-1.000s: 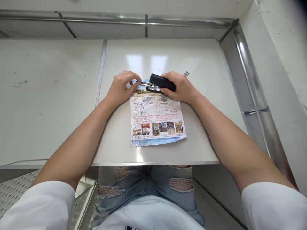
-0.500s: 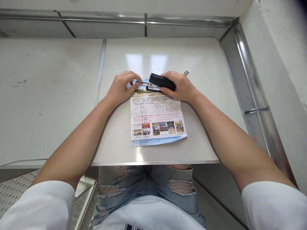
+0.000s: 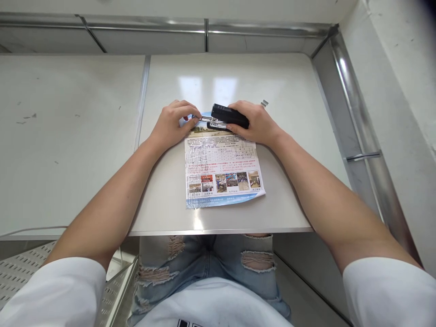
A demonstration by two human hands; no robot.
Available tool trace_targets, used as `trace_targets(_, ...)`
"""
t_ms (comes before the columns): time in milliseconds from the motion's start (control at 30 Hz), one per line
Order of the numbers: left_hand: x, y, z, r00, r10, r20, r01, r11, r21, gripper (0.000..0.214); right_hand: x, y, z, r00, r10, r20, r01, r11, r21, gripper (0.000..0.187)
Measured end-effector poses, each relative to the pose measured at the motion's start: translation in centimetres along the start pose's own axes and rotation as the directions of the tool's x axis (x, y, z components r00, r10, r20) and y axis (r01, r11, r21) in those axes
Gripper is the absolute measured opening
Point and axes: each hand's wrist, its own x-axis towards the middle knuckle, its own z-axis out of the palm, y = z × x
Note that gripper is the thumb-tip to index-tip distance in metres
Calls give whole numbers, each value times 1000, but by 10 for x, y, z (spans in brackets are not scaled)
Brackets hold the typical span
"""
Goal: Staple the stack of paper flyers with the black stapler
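A black stapler lies over the top part of a printed leaflet, its upper arm raised from the base. My right hand is wrapped round the stapler's rear end. At the front, my left hand pinches the tip of a thin metal piece that sticks out of the stapler, seemingly its inner slide. The leaflet is flat on the white table, with one lower right corner curled up. Text and a row of photos show on it, and many staple-like marks cover its left side.
Small grey strips, perhaps staples, lie just beyond my right hand. Several tiny scraps are scattered on the left table section. A metal-edged rail runs along the back and right side. A cable lies at the front left.
Almost nothing differs. Both hands keep their hold on the stapler, and the whole view has shifted very slightly.
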Motion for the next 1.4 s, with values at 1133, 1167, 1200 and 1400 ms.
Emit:
trace_targets(1133, -3, -4, 0, 992, 68, -104, -76, 994, -75, 16, -7, 21, 4, 990, -26, -141, 27, 1000, 4, 55)
trace_targets(1167, -3, -4, 0, 991, 73, -112, -81, 994, -70, 16, -7, 22, 5, 990, -26, -141, 27, 1000, 7, 55)
trace_targets(1200, -3, -3, 0, 990, 77, -115, -85, 994, -65, 16, -7, 22, 5, 990, -27, -141, 29, 1000, 11, 56)
trace_targets(1400, -5, -1, 0, 986, 152, -61, -157, 985, -68, 11, -7, 22, 5, 991, -49, -124, 48, 999, -9, 59)
